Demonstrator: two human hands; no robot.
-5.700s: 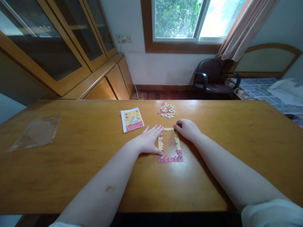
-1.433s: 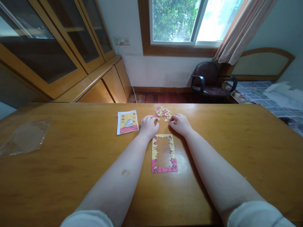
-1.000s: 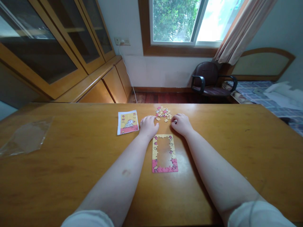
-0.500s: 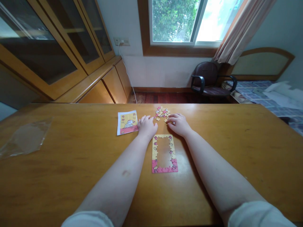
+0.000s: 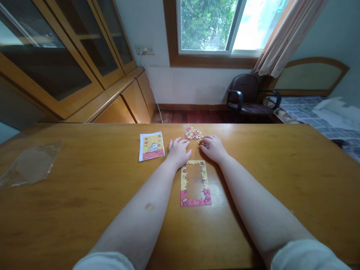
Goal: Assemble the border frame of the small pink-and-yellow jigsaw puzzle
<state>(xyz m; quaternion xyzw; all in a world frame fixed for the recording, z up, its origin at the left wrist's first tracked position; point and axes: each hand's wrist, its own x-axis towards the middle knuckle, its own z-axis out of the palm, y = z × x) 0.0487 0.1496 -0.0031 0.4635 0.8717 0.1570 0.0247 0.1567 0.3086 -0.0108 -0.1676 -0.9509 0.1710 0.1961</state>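
Observation:
My left hand (image 5: 179, 153) lies on the table with its fingers spread, beside the loose jigsaw pieces (image 5: 193, 133) heaped near the far edge. Its wrist side lies close to the top left corner of the jigsaw border (image 5: 208, 183), a joined rectangle of yellow and pink pieces with a hollow middle. To the right of the heap rests my right hand (image 5: 215, 149). Its fingers curve, with a gap between thumb and forefinger where a jigsaw piece (image 5: 206, 145) shows. Another small piece is near its fingertips. Left of my left hand lies a picture sheet (image 5: 152, 146) with a white cartoon animal.
A clear plastic bag (image 5: 32, 163) lies at the left of the wooden table (image 5: 267, 150). Beyond the far edge stand a dark armchair (image 5: 247, 90) and a bed (image 5: 298, 107). Glass-door cabinets (image 5: 112, 78) line the left wall, under a plugged-in white cable (image 5: 152, 88).
My left hand has shifted right, away from the picture sheet and toward the loose pieces, now covering some near ones. The right hand has barely moved; more of a piece shows under it.

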